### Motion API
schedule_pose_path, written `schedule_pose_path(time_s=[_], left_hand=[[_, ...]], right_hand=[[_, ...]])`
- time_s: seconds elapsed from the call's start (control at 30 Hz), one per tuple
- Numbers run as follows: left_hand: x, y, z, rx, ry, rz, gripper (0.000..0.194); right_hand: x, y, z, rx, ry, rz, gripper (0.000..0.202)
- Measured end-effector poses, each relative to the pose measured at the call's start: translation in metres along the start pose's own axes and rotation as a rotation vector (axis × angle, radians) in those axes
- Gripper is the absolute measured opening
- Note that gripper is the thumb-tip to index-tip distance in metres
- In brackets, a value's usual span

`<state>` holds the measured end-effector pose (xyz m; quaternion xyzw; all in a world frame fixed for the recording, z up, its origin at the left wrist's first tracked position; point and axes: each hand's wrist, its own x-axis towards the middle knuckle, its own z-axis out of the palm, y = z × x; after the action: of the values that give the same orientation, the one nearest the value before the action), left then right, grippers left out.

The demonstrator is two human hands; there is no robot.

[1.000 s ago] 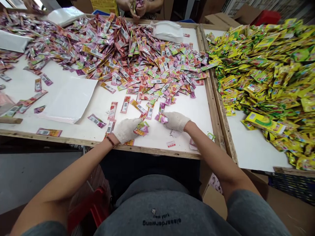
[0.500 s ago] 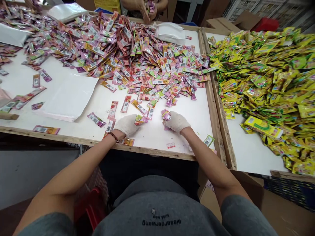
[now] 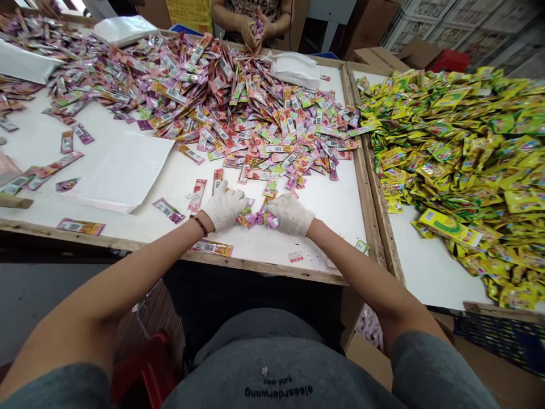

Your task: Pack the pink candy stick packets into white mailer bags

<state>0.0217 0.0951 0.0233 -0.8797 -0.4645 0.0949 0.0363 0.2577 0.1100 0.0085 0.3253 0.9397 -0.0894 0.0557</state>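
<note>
Both hands wear white knit gloves and are close together over the white table (image 3: 264,247), near its front edge. My left hand (image 3: 225,208) is closed round a few small printed sachets (image 3: 244,218), whose ends stick out toward the right. My right hand (image 3: 292,215) is closed on more sachets (image 3: 271,220), and the two bunches meet between the hands. Palms and most of the held sachets are hidden by the gloves. Beyond the hands rises a big heap of pink, purple and orange sachets (image 3: 230,108). One pink sachet (image 3: 197,195) lies just left of my left hand.
A wooden divider (image 3: 370,176) separates a heap of yellow packets (image 3: 451,147) at right. White sheets (image 3: 123,173) lie at left; a stack of white bags (image 3: 296,69) sits at the back. Across the table, another person's hands (image 3: 254,33) hold sachets.
My hands have come together from a gap apart, bringing their sachets into contact. My right hand moved left. The view has shifted slightly.
</note>
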Motion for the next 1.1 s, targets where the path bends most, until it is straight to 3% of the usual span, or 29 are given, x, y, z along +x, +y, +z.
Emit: schedule_pose_path(time_s=[0.13,0.23,0.33,0.4,0.5,0.63,0.7,0.77,0.87,0.93,1.0,1.1], left_hand=[[-0.015,0.013,0.006,-0.068,0.027,-0.004,0.029],[-0.014,0.019,0.002,-0.127,-0.016,-0.105,0.035],[-0.008,0.02,-0.005,-0.123,-0.091,-0.176,0.042],[-0.006,0.022,-0.007,-0.106,-0.073,-0.175,0.036],[-0.012,0.025,-0.005,-0.117,-0.005,-0.165,0.026],[-0.021,0.029,0.006,-0.124,0.055,-0.132,0.024],[-0.013,0.026,0.009,-0.128,0.091,-0.099,0.023],[0.007,0.02,0.006,-0.128,0.145,-0.063,0.022],[0.05,0.009,-0.004,-0.118,0.207,-0.041,0.024],[0.073,0.006,-0.009,-0.12,0.186,-0.051,0.029],[0.083,0.008,-0.008,-0.123,0.143,-0.054,0.029],[0.073,0.02,0.0,-0.109,0.129,0.001,0.025]], right_hand=[[-0.009,-0.006,0.0,-0.009,-0.015,0.037,0.033],[-0.004,-0.01,-0.004,-0.017,-0.036,0.13,0.039],[0.001,-0.013,-0.003,-0.045,-0.022,0.149,0.031],[-0.001,-0.012,0.003,0.008,0.046,0.098,0.022],[-0.018,0.002,0.017,0.398,0.297,0.129,0.013],[-0.047,0.037,0.024,1.147,0.8,0.48,0.026],[-0.052,0.05,0.019,1.233,0.884,0.61,0.033],[-0.046,0.054,0.014,1.106,0.772,0.654,0.035],[-0.023,0.045,0.006,0.72,0.431,0.718,0.026],[-0.007,0.035,0.004,0.477,0.225,0.778,0.024],[-0.001,0.028,0.004,0.331,0.088,0.799,0.026],[-0.012,0.022,0.007,0.176,0.025,0.718,0.026]])
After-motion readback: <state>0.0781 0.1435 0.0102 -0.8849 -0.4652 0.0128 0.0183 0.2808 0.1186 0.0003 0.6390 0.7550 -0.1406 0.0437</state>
